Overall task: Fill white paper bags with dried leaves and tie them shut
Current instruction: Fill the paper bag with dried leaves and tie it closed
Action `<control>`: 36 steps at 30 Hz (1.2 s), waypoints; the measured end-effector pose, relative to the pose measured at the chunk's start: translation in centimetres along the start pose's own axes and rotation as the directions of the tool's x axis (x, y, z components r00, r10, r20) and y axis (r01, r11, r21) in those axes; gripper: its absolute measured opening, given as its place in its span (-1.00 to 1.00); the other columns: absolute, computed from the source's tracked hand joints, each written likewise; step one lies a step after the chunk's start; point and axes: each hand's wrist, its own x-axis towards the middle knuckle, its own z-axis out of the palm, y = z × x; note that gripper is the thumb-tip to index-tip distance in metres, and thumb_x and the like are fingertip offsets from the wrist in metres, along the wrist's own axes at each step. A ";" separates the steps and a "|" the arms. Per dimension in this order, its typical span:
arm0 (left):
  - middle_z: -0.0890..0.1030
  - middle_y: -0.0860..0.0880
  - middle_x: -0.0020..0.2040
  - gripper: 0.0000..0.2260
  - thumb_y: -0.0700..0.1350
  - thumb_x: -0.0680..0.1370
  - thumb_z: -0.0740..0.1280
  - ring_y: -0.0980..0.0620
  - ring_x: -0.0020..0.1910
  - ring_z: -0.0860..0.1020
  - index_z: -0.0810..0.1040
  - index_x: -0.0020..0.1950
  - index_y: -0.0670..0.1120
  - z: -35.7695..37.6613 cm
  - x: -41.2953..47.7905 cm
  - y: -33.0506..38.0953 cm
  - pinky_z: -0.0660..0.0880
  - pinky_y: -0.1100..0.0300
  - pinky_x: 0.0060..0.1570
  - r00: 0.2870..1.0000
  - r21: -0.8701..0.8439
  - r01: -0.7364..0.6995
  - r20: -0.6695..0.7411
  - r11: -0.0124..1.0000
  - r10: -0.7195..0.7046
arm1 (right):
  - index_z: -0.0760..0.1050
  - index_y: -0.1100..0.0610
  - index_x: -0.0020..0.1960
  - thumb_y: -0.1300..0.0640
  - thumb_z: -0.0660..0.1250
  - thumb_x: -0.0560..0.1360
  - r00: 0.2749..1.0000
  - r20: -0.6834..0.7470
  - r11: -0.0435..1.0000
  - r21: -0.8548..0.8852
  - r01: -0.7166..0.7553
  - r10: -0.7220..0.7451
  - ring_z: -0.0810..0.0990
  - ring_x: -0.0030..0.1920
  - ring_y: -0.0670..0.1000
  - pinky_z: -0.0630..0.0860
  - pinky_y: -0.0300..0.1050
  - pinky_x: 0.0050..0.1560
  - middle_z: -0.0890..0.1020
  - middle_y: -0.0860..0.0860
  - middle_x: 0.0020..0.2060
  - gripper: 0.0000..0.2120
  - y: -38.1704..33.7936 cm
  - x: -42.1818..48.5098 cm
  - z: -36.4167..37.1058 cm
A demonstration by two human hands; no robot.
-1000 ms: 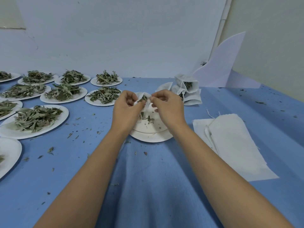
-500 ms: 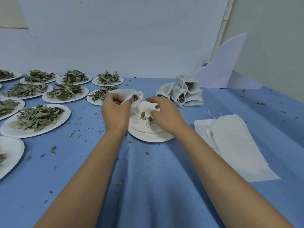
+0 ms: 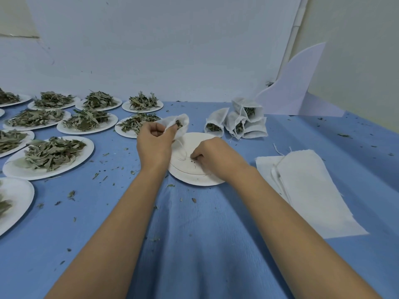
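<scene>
1. We see the left hand (image 3: pixel 154 145) raised over the 10 o'clock edge of the middle plate (image 3: pixel 194 180). Its grip is closed: fingers and thumb are curled round the gathered side of a white paper bag (image 3: pixel 184 128).
2. The bag sits in that hand at about 11 o'clock from the plate, clear of the bench (image 3: pixel 194 244). Its mouth is turned toward us, and a few dried leaves (image 3: pixel 178 124) show inside.
3. A thin drawstring (image 3: pixel 183 151) hangs from the bag down onto the plate, between the two hands.
4. The right hand (image 3: pixel 216 157) rests on the plate's 3 o'clock half, knuckles up. Its fingers are curled, with the tips bunched at some leaf scraps (image 3: pixel 195 162). We cannot tell whether this grip has any scraps pinched or only touches them.
5. The plate itself is almost bare, carrying only those crumbs.
6. At 1 o'clock from the plate, near it, filled bags (image 3: pixel 237 124) lie piled with their mouths toward us and leaves showing in them.
7. At 3 to 4 o'clock a stack of flat bags (image 3: pixel 308 186) lies on the bench, strings at the far end.
8. From 9 to 11 o'clock stand many plates of leaves (image 3: pixel 89 147), heaped with grey-green foliage.
9. Loose leaf bits speckle the blue bench cover all round.
10. Far off at 1 o'clock a white board (image 3: pixel 295 89) leans against the wall.
</scene>
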 end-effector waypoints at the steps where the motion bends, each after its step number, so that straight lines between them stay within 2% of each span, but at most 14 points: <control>1: 0.41 0.02 -0.30 -0.77 -0.12 0.46 0.47 0.03 -0.24 0.47 0.41 -0.22 -0.03 0.0 0.0 0.0 0.58 -0.08 0.04 1.000 -0.002 0.000 -0.001 1.000 0.000 | 0.64 0.16 0.07 0.35 0.21 0.46 1.000 -0.010 1.000 0.015 -0.009 0.009 0.57 0.03 0.14 0.50 0.01 0.04 0.67 0.10 -0.01 -0.70 -0.1 0.0 0.0; 6: 0.43 0.03 -0.28 -0.79 -0.13 0.45 0.47 0.10 -0.29 0.47 0.43 -0.20 -0.03 0.0 -0.1 0.1 0.59 -0.04 0.03 1.000 0.008 -0.011 0.008 1.000 0.011 | 0.62 0.20 0.07 0.36 0.20 0.47 0.996 -0.057 0.998 0.037 -0.060 0.062 0.55 0.08 0.12 0.46 -0.01 0.09 0.66 0.10 0.01 -0.71 -0.3 0.1 0.5; 8: 0.46 0.03 -0.26 -0.81 -0.15 0.45 0.47 0.12 -0.28 0.49 0.44 -0.18 -0.04 0.1 -0.1 0.1 0.58 -0.03 0.05 0.999 0.019 -0.015 0.029 1.000 0.014 | 0.63 0.18 0.08 0.35 0.22 0.49 0.978 -0.155 0.974 0.199 -0.110 0.143 0.56 0.09 0.07 0.44 -0.09 0.12 0.67 0.07 0.03 -0.72 -0.3 -0.2 0.3; 10: 0.48 0.02 -0.23 -0.82 -0.18 0.44 0.46 0.07 -0.21 0.51 0.45 -0.17 -0.04 0.2 -0.2 0.1 0.57 -0.05 0.08 0.998 0.033 -0.018 0.057 0.999 0.016 | 0.66 0.17 0.02 0.32 0.29 0.49 0.901 -0.287 0.848 0.511 -0.142 0.325 0.61 0.00 -0.05 0.45 -0.25 0.07 0.70 0.02 -0.04 -0.79 -0.4 -0.4 -0.7; 13: 0.50 0.01 -0.20 -0.82 -0.21 0.44 0.45 0.03 -0.13 0.52 0.46 -0.17 -0.03 0.4 -0.4 0.2 0.55 -0.07 0.11 0.995 0.039 -0.025 0.094 0.999 0.021 | 0.68 0.13 -0.06 0.29 0.40 0.43 0.830 -0.288 0.552 0.833 -0.029 0.478 0.61 -0.19 -0.24 0.50 -0.39 -0.04 0.69 -0.11 -0.22 -0.86 -0.5 -0.5 -2.5; 14: 0.51 0.01 -0.19 -0.82 -0.22 0.44 0.45 0.03 -0.12 0.53 0.46 -0.17 -0.03 0.5 -0.5 0.2 0.55 -0.06 0.11 0.993 0.037 -0.031 0.113 0.999 0.027 | 0.68 0.13 -0.07 0.30 0.41 0.43 0.835 -0.279 0.528 0.849 -0.017 0.475 0.61 -0.20 -0.25 0.52 -0.38 -0.04 0.67 -0.14 -0.24 -0.86 -0.7 -0.5 -2.7; 17: 0.52 0.03 -0.20 -0.82 -0.22 0.44 0.46 0.06 -0.17 0.53 0.47 -0.18 -0.03 0.8 -0.8 0.3 0.56 0.01 0.08 0.981 0.047 -0.073 0.183 0.996 0.063 | 0.66 0.16 -0.09 0.32 0.42 0.42 0.838 -0.275 0.603 0.794 -0.079 0.471 0.61 -0.24 -0.19 0.52 -0.37 -0.07 0.64 -0.09 -0.28 -0.88 -1.1 -0.4 -2.5; 21: 0.52 0.05 -0.25 -0.81 -0.24 0.43 0.47 0.13 -0.26 0.49 0.49 -0.20 -0.03 1.2 -1.3 0.5 0.50 0.22 -0.10 0.954 0.049 -0.134 0.278 0.990 0.115 | 0.60 0.12 -0.18 0.31 0.44 0.38 0.802 -0.283 0.595 0.796 -0.109 0.526 0.57 -0.33 -0.22 0.47 -0.45 -0.21 0.62 -0.07 -0.35 -0.89 -0.9 -0.4 -2.3; 24: 0.52 0.07 -0.29 -0.80 -0.28 0.42 0.47 0.27 -0.35 0.46 0.50 -0.22 -0.05 1.3 -1.9 0.7 0.43 0.43 -0.22 0.910 0.069 -0.197 0.383 0.978 0.156 | 0.67 0.15 -0.16 0.32 0.41 0.36 0.781 -0.220 0.513 0.846 -0.145 0.584 0.64 -0.26 -0.12 0.55 -0.29 -0.10 0.67 -0.02 -0.31 -0.87 -0.7 -0.5 -2.4; 27: 0.54 0.08 -0.28 -0.79 -0.32 0.40 0.47 0.31 -0.36 0.45 0.52 -0.23 -0.05 1.2 -2.2 1.0 0.41 0.47 -0.24 0.871 0.097 -0.219 0.468 0.971 0.150 | 0.67 0.14 -0.26 0.37 0.35 0.33 0.776 -0.124 0.390 0.906 -0.166 0.619 0.60 -0.24 -0.02 0.59 0.02 0.03 0.65 0.06 -0.33 -0.81 -0.6 -0.6 -2.5; 29: 0.54 0.07 -0.27 -0.78 -0.34 0.38 0.48 0.30 -0.35 0.46 0.54 -0.24 -0.06 1.0 -2.1 1.3 0.40 0.48 -0.25 0.845 0.113 -0.215 0.519 0.970 0.127 | 0.66 0.11 -0.31 0.38 0.35 0.33 0.775 -0.037 0.275 0.945 -0.178 0.631 0.57 -0.24 0.01 0.57 0.11 0.09 0.65 0.18 -0.29 -0.79 -0.5 -0.7 -2.5; 32: 0.55 0.05 -0.27 -0.79 -0.34 0.37 0.49 0.23 -0.32 0.47 0.55 -0.25 -0.07 0.7 -2.0 1.6 0.41 0.46 -0.24 0.806 0.145 -0.224 0.584 0.964 0.099 | 0.67 0.10 -0.26 0.33 0.41 0.34 0.785 0.056 0.147 0.971 -0.186 0.617 0.54 -0.28 -0.05 0.58 -0.05 0.02 0.63 0.10 -0.32 -0.85 -0.4 -0.9 -2.2; 34: 0.55 0.04 -0.27 -0.80 -0.33 0.36 0.50 0.19 -0.31 0.47 0.55 -0.25 -0.07 0.5 -1.9 1.7 0.42 0.44 -0.24 0.798 0.148 -0.207 0.597 0.967 0.080 | 0.64 0.05 -0.23 0.28 0.44 0.36 0.783 0.107 0.117 0.968 -0.224 0.612 0.56 -0.31 -0.13 0.54 -0.30 -0.21 0.63 -0.03 -0.35 -0.87 -0.3 -0.8 -2.2; 36: 0.55 0.02 -0.27 -0.79 -0.34 0.36 0.50 0.18 -0.32 0.47 0.55 -0.25 -0.08 0.4 -1.9 1.7 0.44 0.41 -0.23 0.802 0.131 -0.168 0.595 0.977 0.059 | 0.57 0.06 -0.23 0.29 0.42 0.38 0.769 0.152 0.075 0.965 -0.251 0.621 0.53 -0.37 -0.16 0.40 -0.36 -0.41 0.58 -0.07 -0.38 -0.86 -0.2 -0.7 -2.1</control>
